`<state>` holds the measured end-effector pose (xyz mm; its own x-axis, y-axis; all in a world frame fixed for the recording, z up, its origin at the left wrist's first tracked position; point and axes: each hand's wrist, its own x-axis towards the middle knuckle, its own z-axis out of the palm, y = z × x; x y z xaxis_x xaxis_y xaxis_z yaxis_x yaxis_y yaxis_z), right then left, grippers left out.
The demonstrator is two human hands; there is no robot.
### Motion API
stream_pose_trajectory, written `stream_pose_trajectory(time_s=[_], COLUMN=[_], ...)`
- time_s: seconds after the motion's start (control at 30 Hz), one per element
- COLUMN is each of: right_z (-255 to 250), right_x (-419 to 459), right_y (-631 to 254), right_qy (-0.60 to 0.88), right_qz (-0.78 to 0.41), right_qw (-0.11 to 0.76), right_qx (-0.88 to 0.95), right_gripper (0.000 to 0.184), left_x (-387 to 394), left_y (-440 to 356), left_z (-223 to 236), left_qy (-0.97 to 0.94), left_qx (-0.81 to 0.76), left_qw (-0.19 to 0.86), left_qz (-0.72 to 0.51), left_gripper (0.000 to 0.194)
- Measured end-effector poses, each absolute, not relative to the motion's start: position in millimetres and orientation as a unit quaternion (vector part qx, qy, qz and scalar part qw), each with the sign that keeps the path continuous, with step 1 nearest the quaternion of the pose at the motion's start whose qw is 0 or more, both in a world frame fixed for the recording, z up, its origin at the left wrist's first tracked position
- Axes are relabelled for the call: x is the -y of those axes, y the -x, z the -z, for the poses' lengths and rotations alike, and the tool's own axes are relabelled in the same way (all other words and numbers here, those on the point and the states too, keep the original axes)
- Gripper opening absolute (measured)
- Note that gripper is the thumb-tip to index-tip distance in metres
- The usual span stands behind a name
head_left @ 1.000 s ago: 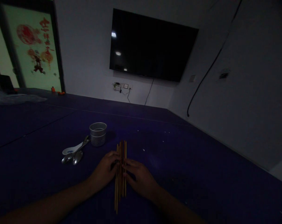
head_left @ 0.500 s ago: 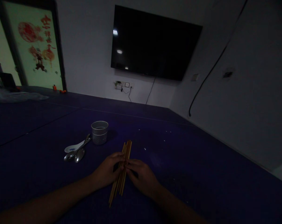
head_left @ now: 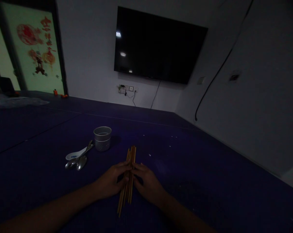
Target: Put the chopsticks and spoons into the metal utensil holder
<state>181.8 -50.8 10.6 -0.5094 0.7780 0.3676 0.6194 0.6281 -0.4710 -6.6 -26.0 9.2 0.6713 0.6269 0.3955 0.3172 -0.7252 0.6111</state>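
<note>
A bundle of several wooden chopsticks (head_left: 128,191) lies lengthwise between my hands, its far ends leaning slightly right. From the left side, my left hand (head_left: 114,179) presses thumb and fingers against the bundle. My right hand (head_left: 147,183) closes on it from the opposite side, fingertips almost meeting those of the left. To the left stands a grey cylindrical cup (head_left: 102,139) with small holes low in its wall. Beside the cup lie a white spoon (head_left: 74,155) with a blue mark and two metal spoons (head_left: 81,162), their handles crossing near the cup.
The dark blue surface (head_left: 209,181) reaches back to the wall, with small white scraps (head_left: 150,155) right of the chopsticks. Clear plastic wrapping (head_left: 17,101) lies far left. A black television (head_left: 158,45) hangs above sockets, and a cable (head_left: 216,74) runs down the right wall.
The near ends of the chopsticks have swung a little to the right, so the bundle stands straighter. Both hands stay on it. The view has shifted slightly.
</note>
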Motion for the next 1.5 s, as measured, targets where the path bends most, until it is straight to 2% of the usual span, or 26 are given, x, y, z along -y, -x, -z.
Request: stream_pose_trajectory(time_s=[0.37, 0.97, 1.17, 1.5], right_z=[-11, -12, -6, -8], right_x=[53, 51, 50, 50], right_y=[-183, -182, -183, -183], right_qy=[0.407, 0.357, 0.386, 0.379], right_qz=[-0.113, -0.115, -0.099, -0.095], right_qw=[0.250, 0.289, 0.267, 0.276], right_qx=[0.871, 0.881, 0.877, 0.878], right_gripper=[0.044, 0.046, 0.043, 0.047], left_x=[33, 24, 21, 30], left_y=[11, 12, 11, 8], left_z=[-2, 4, 9, 0], left_qy=[-0.901, -0.914, -0.913, -0.907], left_qx=[-0.330, -0.363, -0.346, -0.336], left_qw=[0.125, 0.095, 0.088, 0.063], left_qz=[-0.253, -0.154, -0.198, -0.248], left_gripper=[0.061, 0.056, 0.052, 0.043])
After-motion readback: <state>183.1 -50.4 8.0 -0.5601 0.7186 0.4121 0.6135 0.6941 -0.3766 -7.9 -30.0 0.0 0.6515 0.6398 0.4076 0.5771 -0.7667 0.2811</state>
